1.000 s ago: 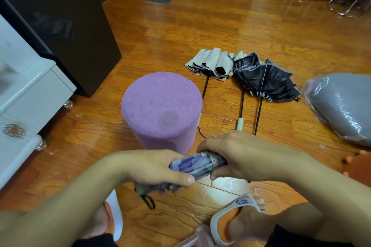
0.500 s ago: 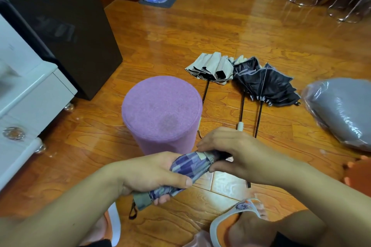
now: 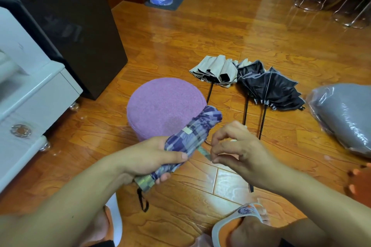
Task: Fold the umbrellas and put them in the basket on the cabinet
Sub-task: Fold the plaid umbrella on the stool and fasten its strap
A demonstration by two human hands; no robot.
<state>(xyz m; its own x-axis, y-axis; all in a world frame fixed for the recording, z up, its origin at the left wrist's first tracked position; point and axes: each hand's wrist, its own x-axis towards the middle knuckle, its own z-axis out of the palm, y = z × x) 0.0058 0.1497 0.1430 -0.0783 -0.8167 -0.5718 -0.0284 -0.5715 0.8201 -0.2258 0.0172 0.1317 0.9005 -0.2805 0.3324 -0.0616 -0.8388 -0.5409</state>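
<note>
Glossy orange wood floor (image 3: 200, 32) ran under everything; a round purple stool (image 3: 164, 104) stood on it and served as the landmark. Just in front of the stool, held above the floor, was the rolled purple plaid umbrella (image 3: 192, 136), tilted with its rounded end up against the stool's near-right rim and its handle end low, a black wrist loop (image 3: 143, 200) dangling from it; the left hand (image 3: 152, 158) gripped its lower half, thumb across the top and fingers (image 3: 163, 176) curled beneath. The right hand (image 3: 239, 150) hovered just right of the umbrella, fingertips pinching its narrow closing strap (image 3: 204, 152), the other fingers loosely curled. Behind and right of the stool lay a beige umbrella (image 3: 212, 71) and, touching it, a black umbrella (image 3: 269, 88), both half collapsed, shafts pointing toward the person. Farther right sat a grey plastic-wrapped bundle (image 3: 345, 116); left of the stool stood a white cabinet (image 3: 34, 94) and a dark cabinet (image 3: 74, 32).
</note>
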